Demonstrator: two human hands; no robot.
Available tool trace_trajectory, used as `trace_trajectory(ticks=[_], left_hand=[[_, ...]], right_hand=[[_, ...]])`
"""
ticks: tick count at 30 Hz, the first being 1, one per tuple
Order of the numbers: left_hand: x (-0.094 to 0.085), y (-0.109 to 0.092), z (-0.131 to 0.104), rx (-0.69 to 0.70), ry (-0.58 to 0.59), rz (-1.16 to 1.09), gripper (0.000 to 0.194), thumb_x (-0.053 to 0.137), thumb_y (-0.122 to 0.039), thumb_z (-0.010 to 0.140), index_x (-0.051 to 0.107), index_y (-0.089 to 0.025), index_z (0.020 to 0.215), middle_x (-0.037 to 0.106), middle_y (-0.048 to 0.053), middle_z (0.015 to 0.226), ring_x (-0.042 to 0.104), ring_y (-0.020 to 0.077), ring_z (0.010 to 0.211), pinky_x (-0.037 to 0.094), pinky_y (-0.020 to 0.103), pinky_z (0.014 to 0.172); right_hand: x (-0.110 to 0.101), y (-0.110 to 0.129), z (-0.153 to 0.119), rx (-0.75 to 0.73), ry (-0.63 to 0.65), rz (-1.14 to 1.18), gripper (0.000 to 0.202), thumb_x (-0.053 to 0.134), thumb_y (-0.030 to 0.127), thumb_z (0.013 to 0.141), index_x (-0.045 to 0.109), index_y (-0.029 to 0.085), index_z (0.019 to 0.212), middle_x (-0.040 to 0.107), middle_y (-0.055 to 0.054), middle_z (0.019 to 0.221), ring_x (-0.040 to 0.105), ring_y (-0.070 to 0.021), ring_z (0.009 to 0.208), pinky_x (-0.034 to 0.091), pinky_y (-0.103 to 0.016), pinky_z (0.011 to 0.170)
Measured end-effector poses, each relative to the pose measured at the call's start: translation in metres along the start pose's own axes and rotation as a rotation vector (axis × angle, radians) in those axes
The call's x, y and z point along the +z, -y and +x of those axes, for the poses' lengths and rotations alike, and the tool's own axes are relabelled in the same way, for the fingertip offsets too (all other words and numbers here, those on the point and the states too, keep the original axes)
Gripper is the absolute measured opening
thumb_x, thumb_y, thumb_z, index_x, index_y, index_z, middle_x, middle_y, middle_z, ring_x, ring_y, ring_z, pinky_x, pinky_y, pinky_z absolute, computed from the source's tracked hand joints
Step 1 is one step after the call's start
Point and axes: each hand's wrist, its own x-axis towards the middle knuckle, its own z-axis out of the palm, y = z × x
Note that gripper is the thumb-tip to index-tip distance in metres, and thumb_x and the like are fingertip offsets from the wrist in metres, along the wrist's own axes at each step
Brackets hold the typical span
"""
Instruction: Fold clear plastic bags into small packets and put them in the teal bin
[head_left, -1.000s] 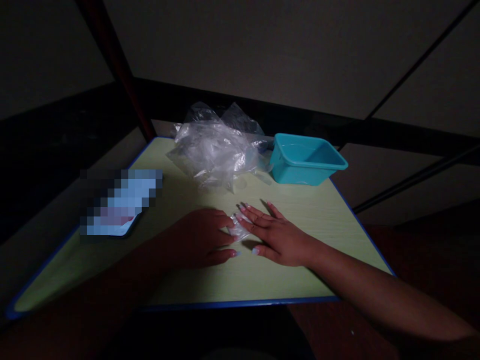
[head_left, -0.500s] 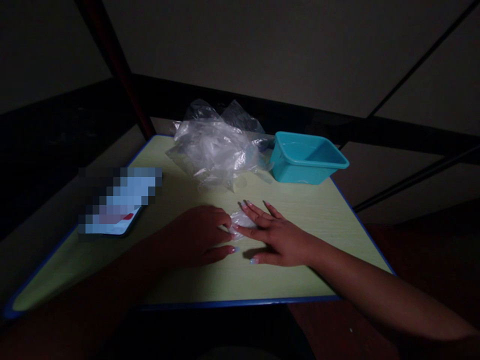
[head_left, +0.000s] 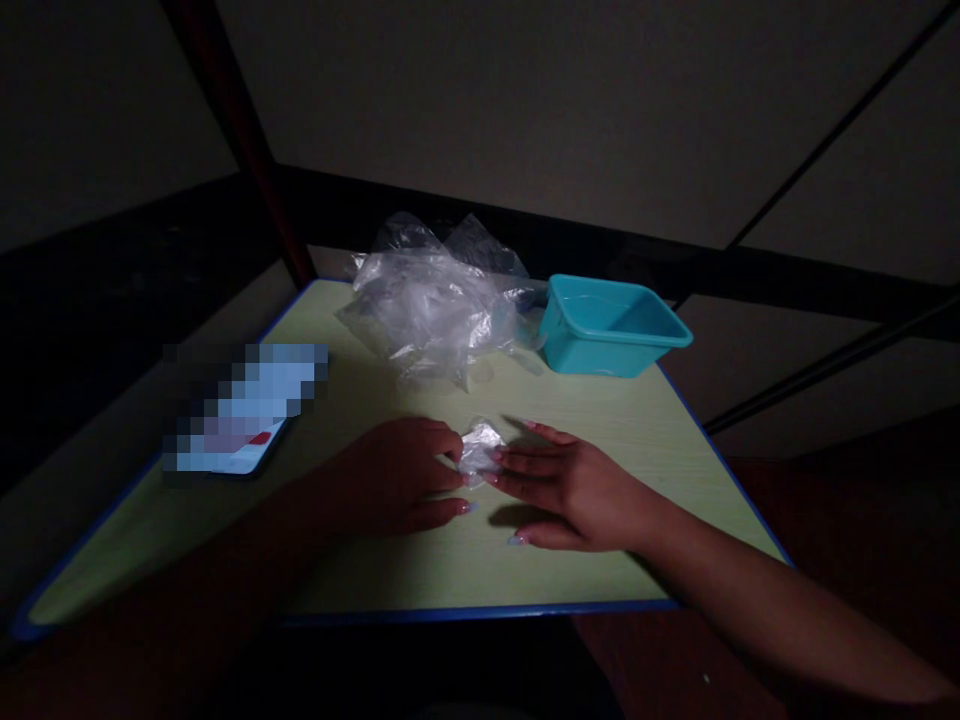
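Shiny, crinkled clear plastic [head_left: 481, 446], perhaps folded, lies between the left hand [head_left: 394, 473], fingers bent and parted, and the right hand [head_left: 592, 492], fingers spread.

Table [head_left: 487, 580] bearing plastic piece [head_left: 481, 447], plastic heap [head_left: 439, 310], tub [head_left: 600, 358], phone [head_left: 262, 405]

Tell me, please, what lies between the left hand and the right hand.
In the head view, a small piece of shiny clear plastic lies on the table between the left hand and right hand.
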Motion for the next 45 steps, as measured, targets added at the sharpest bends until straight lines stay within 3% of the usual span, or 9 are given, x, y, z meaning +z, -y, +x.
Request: trace_trajectory(ticks=[8,11,13,15,19,29,40,43,45], left_hand=[[0.005,0.002,0.0,-0.026,0.005,-0.022,0.036,0.042,-0.038,0.096,0.071,-0.019,0.091,0.065,0.01,0.095,0.061,0.0228,0.084,0.047,0.036,0.074],[0.009,0.0,0.004,-0.056,-0.063,-0.056,0.038,0.037,-0.039,0.098,0.066,-0.016,0.104,0.066,0.012,0.101,0.061,0.0235,0.09,0.048,0.037,0.079],[0.013,-0.001,0.008,-0.041,-0.101,-0.093,0.05,0.035,-0.051,0.097,0.055,-0.013,0.124,0.061,0.015,0.121,0.057,0.027,0.109,0.044,0.043,0.094],[0.019,-0.003,0.012,0.007,-0.076,-0.135,0.07,0.032,-0.064,0.094,0.038,-0.012,0.14,0.051,0.018,0.139,0.046,0.0297,0.128,0.031,0.049,0.109],[0.03,-0.005,0.018,0.052,0.052,-0.191,0.083,0.024,-0.069,0.092,0.015,-0.011,0.151,0.036,0.021,0.151,0.033,0.0293,0.14,0.017,0.054,0.115],[0.034,-0.002,0.021,-0.102,0.186,0.024,0.067,0.036,-0.054,0.096,0.028,-0.014,0.149,0.031,0.018,0.153,0.028,0.0294,0.143,0.02,0.058,0.112],[0.035,0.003,0.02,-0.294,0.088,0.133,0.06,0.039,-0.042,0.096,0.034,-0.008,0.145,0.032,0.021,0.152,0.029,0.0318,0.142,0.026,0.058,0.109],[0.032,0.004,0.02,-0.274,0.055,0.124,0.062,0.036,-0.044,0.097,0.032,-0.007,0.146,0.028,0.023,0.153,0.025,0.0327,0.143,0.022,0.06,0.11],[0.03,0.003,0.02,-0.181,0.071,0.074,0.063,0.032,-0.048,0.098,0.03,-0.009,0.147,0.027,0.021,0.154,0.023,0.0324,0.144,0.019,0.061,0.111]], right_hand=[[0.007,0.003,-0.002,-0.016,-0.052,0.068,0.067,0.054,0.054,0.087,0.055,0.005,0.132,0.061,-0.02,0.128,0.058,-0.0301,0.12,0.04,-0.047,0.106],[0.008,0.003,-0.002,0.004,-0.041,0.13,0.073,0.058,0.059,0.082,0.056,0.005,0.132,0.06,-0.02,0.129,0.057,-0.0325,0.12,0.041,-0.047,0.106],[0.008,0.002,-0.002,0.005,-0.052,0.158,0.075,0.058,0.059,0.081,0.056,0.005,0.132,0.059,-0.02,0.13,0.056,-0.0334,0.12,0.041,-0.048,0.105],[0.009,0.002,-0.001,-0.004,-0.07,0.174,0.075,0.058,0.06,0.08,0.056,0.005,0.132,0.06,-0.02,0.129,0.055,-0.0335,0.122,0.041,-0.048,0.105],[0.009,0.001,-0.001,-0.023,-0.095,0.207,0.074,0.058,0.059,0.08,0.055,0.007,0.133,0.061,-0.018,0.129,0.051,-0.0314,0.127,0.038,-0.046,0.108],[0.01,0.003,-0.001,-0.037,-0.1,0.151,0.07,0.059,0.058,0.08,0.057,0.008,0.13,0.062,-0.018,0.127,0.057,-0.0294,0.12,0.036,-0.043,0.108],[0.009,0.004,-0.002,-0.039,-0.086,0.106,0.073,0.059,0.061,0.08,0.057,0.007,0.13,0.062,-0.019,0.127,0.059,-0.0289,0.117,0.036,-0.043,0.107],[0.008,0.005,-0.002,-0.034,-0.082,0.113,0.074,0.058,0.061,0.081,0.056,0.007,0.131,0.062,-0.019,0.127,0.059,-0.0291,0.116,0.036,-0.044,0.107],[0.008,0.005,-0.002,-0.035,-0.082,0.131,0.073,0.058,0.06,0.081,0.056,0.006,0.13,0.063,-0.02,0.125,0.06,-0.0288,0.116,0.038,-0.043,0.105]])
